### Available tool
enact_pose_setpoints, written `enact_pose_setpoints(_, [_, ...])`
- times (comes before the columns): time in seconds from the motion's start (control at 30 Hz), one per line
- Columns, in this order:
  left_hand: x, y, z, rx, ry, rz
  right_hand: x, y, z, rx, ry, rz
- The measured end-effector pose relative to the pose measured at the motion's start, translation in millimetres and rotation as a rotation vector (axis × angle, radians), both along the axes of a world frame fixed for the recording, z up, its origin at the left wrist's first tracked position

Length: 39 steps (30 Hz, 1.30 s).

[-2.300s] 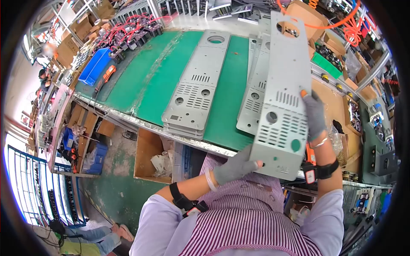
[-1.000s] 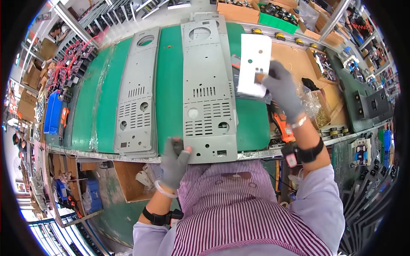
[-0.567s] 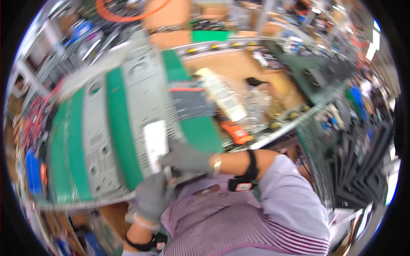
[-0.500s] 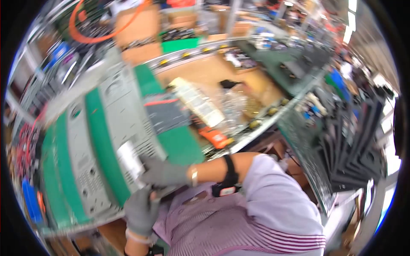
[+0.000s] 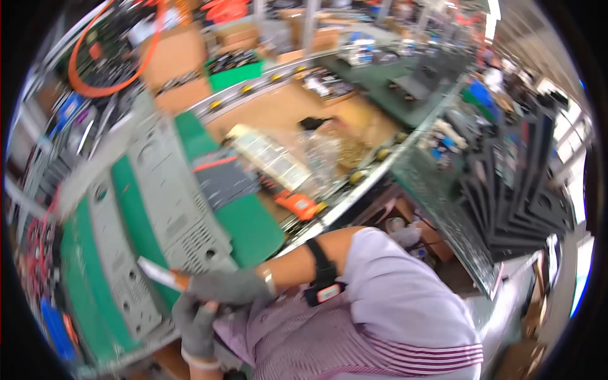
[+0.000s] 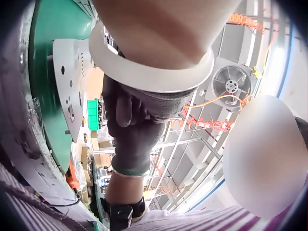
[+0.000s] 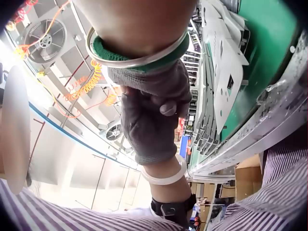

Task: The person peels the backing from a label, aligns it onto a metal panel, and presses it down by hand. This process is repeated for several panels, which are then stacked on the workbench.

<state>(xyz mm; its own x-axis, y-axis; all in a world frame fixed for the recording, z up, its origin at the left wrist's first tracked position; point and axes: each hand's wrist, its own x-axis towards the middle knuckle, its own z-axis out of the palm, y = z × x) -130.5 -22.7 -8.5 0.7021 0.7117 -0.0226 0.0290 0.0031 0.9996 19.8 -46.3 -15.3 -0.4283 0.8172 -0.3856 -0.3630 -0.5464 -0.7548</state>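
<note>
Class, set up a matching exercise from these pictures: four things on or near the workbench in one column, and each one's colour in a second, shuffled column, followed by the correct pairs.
Things:
1. bench mat
2. metal panel
3. coiled hose
4. shirt

Colours:
A. orange
B. purple and white stripes
C. green
D. grey

Pairs: 1-C, 2-D, 3-A, 4-B
</note>
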Motion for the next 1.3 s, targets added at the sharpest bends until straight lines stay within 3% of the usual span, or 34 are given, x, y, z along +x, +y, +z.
enact_pose_setpoints(0.03, [1, 0, -7, -0.059, -0.129, 0.064, -2, -3, -1, -0.038, 0.009, 0.025])
enact_pose_setpoints(0.07, [0, -2, 0, -0.212, -0.119, 0.040, 3, -3, -1, 0.290, -0.142, 0.142])
enact_pose_setpoints(0.1, [-6, 1, -12, -0.174, -0.080, 0.039, 8, -3, -1, 0.618, -0.296, 0.189])
enact_pose_setpoints(0.2, [-6, 1, -5, -0.276, -0.156, -0.093, 3, -5, -21, 0.193, 0.008, 0.117])
enact_pose_setpoints(0.27, [-7, 0, -9, -0.328, -0.166, -0.083, 2, -6, -15, 0.415, -0.236, 0.139])
enact_pose_setpoints(0.37, [-11, -1, -20, -0.203, -0.098, -0.086, -4, -8, -25, 0.050, 0.037, -0.008])
enact_pose_setpoints(0.47, [-12, 1, -20, -0.102, -0.070, -0.105, -6, -8, -41, 0.237, -0.122, -0.025])
enact_pose_setpoints(0.53, [-12, 0, -20, -0.107, -0.069, -0.090, -7, -8, -38, 0.219, -0.075, 0.006])
enact_pose_setpoints(0.6, [-12, -1, -21, -0.160, -0.099, -0.078, -6, -7, -27, 0.056, 0.079, 0.037])
enact_pose_setpoints(0.7, [-13, 0, -21, -0.173, -0.077, -0.083, -6, -7, -30, 0.081, 0.000, 0.038])
enact_pose_setpoints(0.9, [-15, 4, -23, -0.195, -0.104, -0.113, -11, -8, -18, 0.050, 0.079, -0.016])
enact_pose_setpoints(1.1, [-15, 3, -29, 0.022, -0.025, -0.073, -12, -4, -32, 0.161, 0.007, -0.008])
enact_pose_setpoints(1.13, [-16, 2, -29, 0.164, 0.001, -0.041, -12, -5, -26, 0.119, 0.015, 0.019])
enact_pose_setpoints(1.23, [-18, -1, -24, 0.585, 0.085, 0.047, -13, -5, -24, 0.322, -0.034, 0.039])
enact_pose_setpoints(1.3, [-20, 4, -19, 0.717, 0.083, 0.113, -7, -2, -11, 0.376, -0.232, 0.109])
